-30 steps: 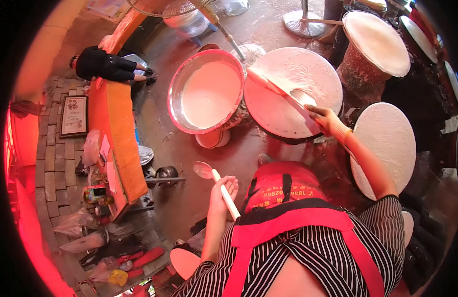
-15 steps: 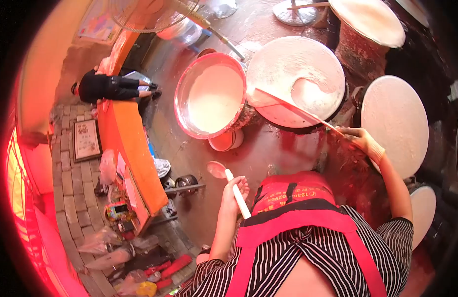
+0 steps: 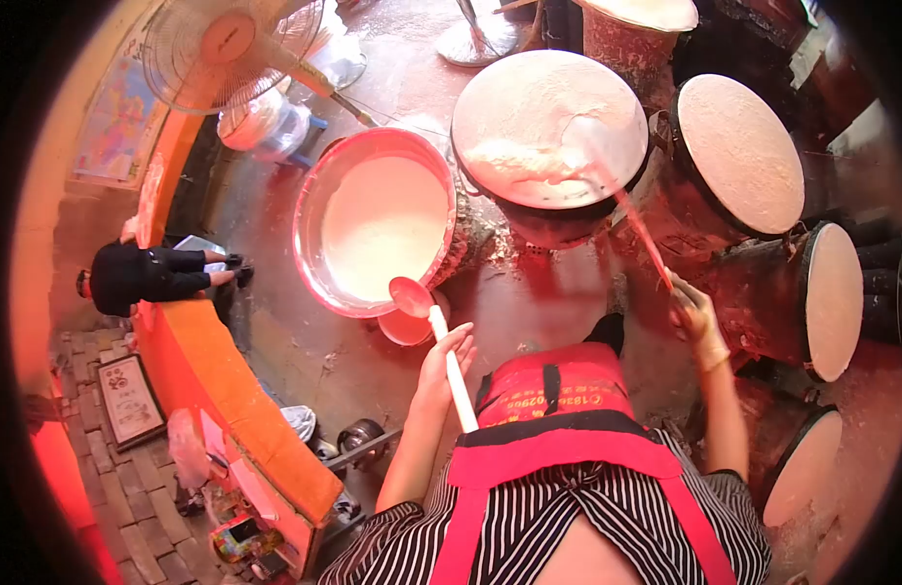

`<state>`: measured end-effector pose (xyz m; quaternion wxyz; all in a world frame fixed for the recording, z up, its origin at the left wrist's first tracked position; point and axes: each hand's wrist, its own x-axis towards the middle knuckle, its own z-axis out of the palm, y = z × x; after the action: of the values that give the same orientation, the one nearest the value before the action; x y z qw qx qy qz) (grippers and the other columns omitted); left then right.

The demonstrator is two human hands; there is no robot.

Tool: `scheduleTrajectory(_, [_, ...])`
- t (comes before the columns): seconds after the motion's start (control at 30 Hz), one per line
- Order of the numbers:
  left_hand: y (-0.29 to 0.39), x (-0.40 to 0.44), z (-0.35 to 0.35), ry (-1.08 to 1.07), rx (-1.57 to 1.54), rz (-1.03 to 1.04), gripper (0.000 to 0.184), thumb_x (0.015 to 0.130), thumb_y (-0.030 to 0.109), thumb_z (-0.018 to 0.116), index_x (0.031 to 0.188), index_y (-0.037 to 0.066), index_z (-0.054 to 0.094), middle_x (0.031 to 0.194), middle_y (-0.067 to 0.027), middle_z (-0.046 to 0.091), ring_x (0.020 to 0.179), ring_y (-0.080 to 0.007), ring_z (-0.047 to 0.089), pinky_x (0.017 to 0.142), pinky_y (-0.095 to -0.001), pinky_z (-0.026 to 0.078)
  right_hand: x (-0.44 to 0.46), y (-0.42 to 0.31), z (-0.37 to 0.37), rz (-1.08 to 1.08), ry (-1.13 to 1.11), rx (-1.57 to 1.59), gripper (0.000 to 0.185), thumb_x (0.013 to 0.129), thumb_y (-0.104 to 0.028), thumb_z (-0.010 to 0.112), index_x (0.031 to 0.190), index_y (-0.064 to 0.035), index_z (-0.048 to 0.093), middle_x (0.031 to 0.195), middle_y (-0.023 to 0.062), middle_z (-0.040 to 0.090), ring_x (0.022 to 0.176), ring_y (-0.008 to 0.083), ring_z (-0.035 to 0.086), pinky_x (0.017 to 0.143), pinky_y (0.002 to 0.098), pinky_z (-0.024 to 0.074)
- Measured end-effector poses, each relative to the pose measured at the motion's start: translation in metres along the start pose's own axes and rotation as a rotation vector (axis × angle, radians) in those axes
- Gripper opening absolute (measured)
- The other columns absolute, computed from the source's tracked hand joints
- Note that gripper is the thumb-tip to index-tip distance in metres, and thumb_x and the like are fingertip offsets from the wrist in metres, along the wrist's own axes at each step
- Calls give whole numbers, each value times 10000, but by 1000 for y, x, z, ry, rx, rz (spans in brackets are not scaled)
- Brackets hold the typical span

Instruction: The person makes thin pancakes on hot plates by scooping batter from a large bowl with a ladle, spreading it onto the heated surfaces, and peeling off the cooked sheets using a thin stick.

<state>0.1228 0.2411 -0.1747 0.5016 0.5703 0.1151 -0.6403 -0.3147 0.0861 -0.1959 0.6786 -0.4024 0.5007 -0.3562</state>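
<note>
In my left hand [image 3: 445, 365] is a ladle [image 3: 412, 296] with a long pale handle. Its bowl overlaps the front rim of a large basin [image 3: 305, 229] holding creamy white batter [image 3: 387, 222]; whether they touch I cannot tell. My right hand [image 3: 698, 320] grips a long thin stick [image 3: 644, 232] near its end. The stick's far part is blurred over the right side of a round griddle [image 3: 538, 93]. Pale, wet batter [image 3: 529, 161] lies thick toward the griddle's front edge, thinner elsewhere.
More round griddles [image 3: 743, 156] on drum-like stands curve along my right. A small bucket [image 3: 404, 330] stands under the basin. At left are an orange counter [image 3: 227, 375], a fan [image 3: 231, 44] and a person in dark clothes [image 3: 144, 278].
The view has shifted. The ladle has come up to the basin's rim. The stick has swung from the griddle's left side to its right, and batter is now thicker toward the front.
</note>
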Motion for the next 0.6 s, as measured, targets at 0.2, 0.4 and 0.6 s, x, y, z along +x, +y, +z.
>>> scheduleTrajectory(0.2, [-6,-56,-76,130,-107,133,318,894,138,653,1197,44,630,1221,-37,601,1125,-160,559,977,-315,498,101,31,288,-40,34,396,485,922,-192,583,1399,-203,499,621,-96,376,457,33,323,402,218,263])
scheduleTrajectory(0.4, [-28,-92,-132,312,-138,161,376,870,175,665,1227,63,628,1248,-59,552,1204,-154,485,1052,-312,412,279,108,456,-336,443,9,347,957,-194,500,1273,-65,561,787,88,595,671,226,563,595,345,439])
scheduleTrajectory(0.6, [-33,-93,-153,227,-162,128,342,883,192,657,1202,70,641,1342,-45,510,1342,-183,357,1113,-345,322,127,85,378,-52,230,553,223,991,-274,535,1213,-289,528,599,-41,443,421,104,394,352,267,307])
